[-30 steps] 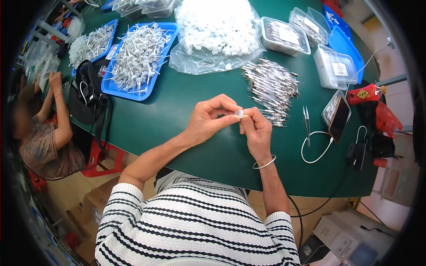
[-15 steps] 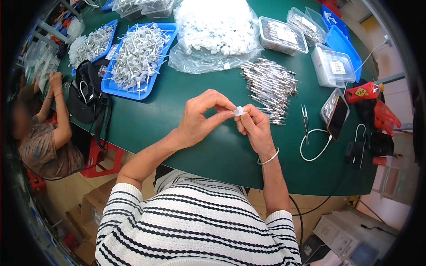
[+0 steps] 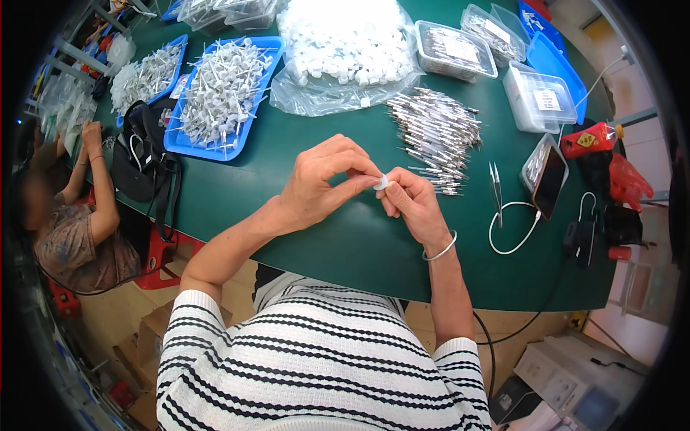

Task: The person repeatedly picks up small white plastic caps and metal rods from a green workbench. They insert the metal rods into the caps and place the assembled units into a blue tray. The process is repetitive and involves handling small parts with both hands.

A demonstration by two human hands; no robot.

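L hand (image 3: 316,181) & R hand (image 3: 418,203) fingertips clamped on sm. wht plastic cap (image 3: 382,184); slim silvery rods (image 3: 435,136) heaped beyond grip, to R.

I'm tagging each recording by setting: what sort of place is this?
Probably a small-parts assembly workshop: the green worktable bears a heap of slim metallic parts and a mound of small white pieces, and another person sits at the left.
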